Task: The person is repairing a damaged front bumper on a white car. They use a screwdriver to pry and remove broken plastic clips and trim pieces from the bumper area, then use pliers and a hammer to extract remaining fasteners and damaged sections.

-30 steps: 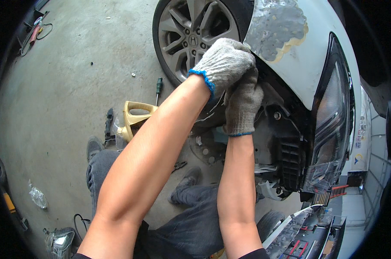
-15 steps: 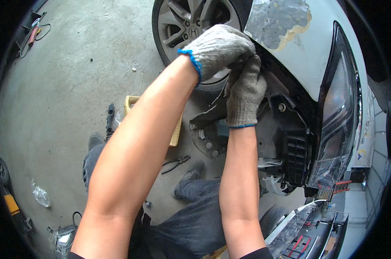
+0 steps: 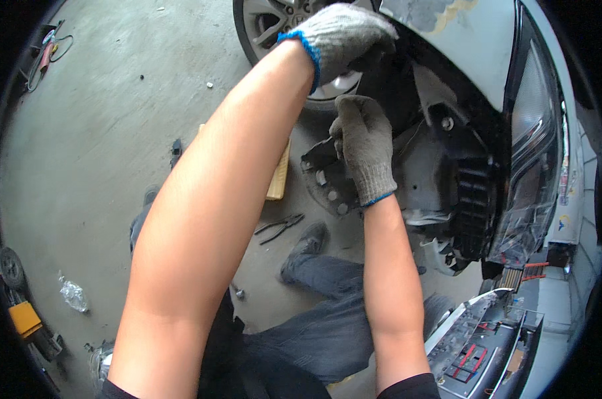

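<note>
My left hand, in a pale knit glove with blue cuff, has its fingers bent at the edge of the white fender, over the car wheel; what they grip is hidden. My right hand, in a greyer glove, is lower, beside the black wheel-arch liner, its fingers curled in toward the palm; I cannot make out anything in them. A headlight sits at the car's corner to the right.
Pliers and a beige plastic container lie on the floor, near my legs. A plastic bag and a wheeled yellow-and-black object are at left; a detached bumper is at lower right.
My left hand has moved up along the arch. My right hand has come down and away from it, so the two no longer overlap. The view has shifted slightly.
</note>
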### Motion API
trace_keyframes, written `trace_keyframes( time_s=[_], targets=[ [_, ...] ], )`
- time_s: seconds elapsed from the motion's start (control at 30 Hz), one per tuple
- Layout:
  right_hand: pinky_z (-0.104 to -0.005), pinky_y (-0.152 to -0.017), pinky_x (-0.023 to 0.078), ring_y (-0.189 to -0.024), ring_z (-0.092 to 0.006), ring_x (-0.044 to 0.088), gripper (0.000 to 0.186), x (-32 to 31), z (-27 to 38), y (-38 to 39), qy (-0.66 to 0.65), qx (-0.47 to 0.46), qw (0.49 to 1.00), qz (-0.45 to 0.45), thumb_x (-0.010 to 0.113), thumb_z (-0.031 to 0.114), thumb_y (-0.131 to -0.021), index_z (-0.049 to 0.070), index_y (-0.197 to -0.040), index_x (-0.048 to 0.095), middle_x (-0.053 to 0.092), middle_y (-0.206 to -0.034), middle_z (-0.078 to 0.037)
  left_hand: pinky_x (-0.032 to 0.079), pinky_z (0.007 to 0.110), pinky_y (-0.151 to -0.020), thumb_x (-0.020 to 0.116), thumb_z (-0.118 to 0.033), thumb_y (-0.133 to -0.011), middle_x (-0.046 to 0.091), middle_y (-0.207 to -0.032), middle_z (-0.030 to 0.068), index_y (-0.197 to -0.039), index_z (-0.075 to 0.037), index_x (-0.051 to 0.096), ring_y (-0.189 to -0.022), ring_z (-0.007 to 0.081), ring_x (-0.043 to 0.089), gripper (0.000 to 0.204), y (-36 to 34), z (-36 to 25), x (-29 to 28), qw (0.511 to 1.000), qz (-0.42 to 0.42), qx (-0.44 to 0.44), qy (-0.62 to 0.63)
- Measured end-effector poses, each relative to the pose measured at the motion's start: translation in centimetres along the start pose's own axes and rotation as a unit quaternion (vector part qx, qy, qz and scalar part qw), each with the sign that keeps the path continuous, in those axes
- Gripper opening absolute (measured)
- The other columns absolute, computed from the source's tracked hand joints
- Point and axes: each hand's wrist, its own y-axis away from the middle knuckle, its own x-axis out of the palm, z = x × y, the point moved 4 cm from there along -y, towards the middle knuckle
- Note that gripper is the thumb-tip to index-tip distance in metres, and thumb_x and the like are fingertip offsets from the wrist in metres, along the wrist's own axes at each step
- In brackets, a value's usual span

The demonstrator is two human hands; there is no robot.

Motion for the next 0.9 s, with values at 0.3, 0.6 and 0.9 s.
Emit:
trace_keyframes(
  time_s=[0.3, 0.6, 0.9],
  targets=[
    [-0.0485, -0.085, 0.054, -0.093, -0.0414, 0.068, 0.045, 10.7, -23.0, 12.9, 0.29, 0.171, 0.876, 0.346, 0.048, 0.04, -0.088, 0.002, -0.092, 0.071, 0.069, -0.098, -0.025, 0.05, 0.03, -0.06, 0.062, -0.013, -0.088, 0.063, -0.073, 0.0079, -0.086, -0.001, 0.067, -0.07, 0.0164, 0.063, 0.014, 2.6, -4.7, -5.3, 0.956, 0.006, 0.006, -0.294],
    [-0.0502, -0.085, 0.054, -0.099, -0.0402, 0.067, 0.041, 23.9, -25.4, 25.1, 0.357, 0.144, 0.87, 0.308, 0.051, 0.028, -0.092, 0.007, -0.126, 0.056, 0.065, -0.116, -0.021, 0.046, 0.025, -0.058, 0.062, -0.036, -0.095, 0.063, -0.081, 0.0007, -0.101, -0.007, 0.073, -0.066, 0.0097, 0.054, 0.031, 10.1, -5.4, -16.9, 0.936, -0.138, -0.069, -0.316],
    [-0.0455, -0.057, 0.056, -0.073, -0.0274, 0.073, 0.028, 31.8, -25.6, 16.5, 0.474, -0.064, 0.823, 0.305, 0.05, 0.018, -0.089, 0.014, -0.08, 0.076, 0.074, -0.085, -0.013, 0.048, 0.026, -0.062, 0.057, -0.043, -0.095, 0.064, -0.082, 0.005, -0.105, -0.003, 0.072, -0.07, 0.0113, 0.055, 0.044, 11.1, -6.4, -15.5, 0.889, -0.179, -0.09, -0.413]
  ],
)
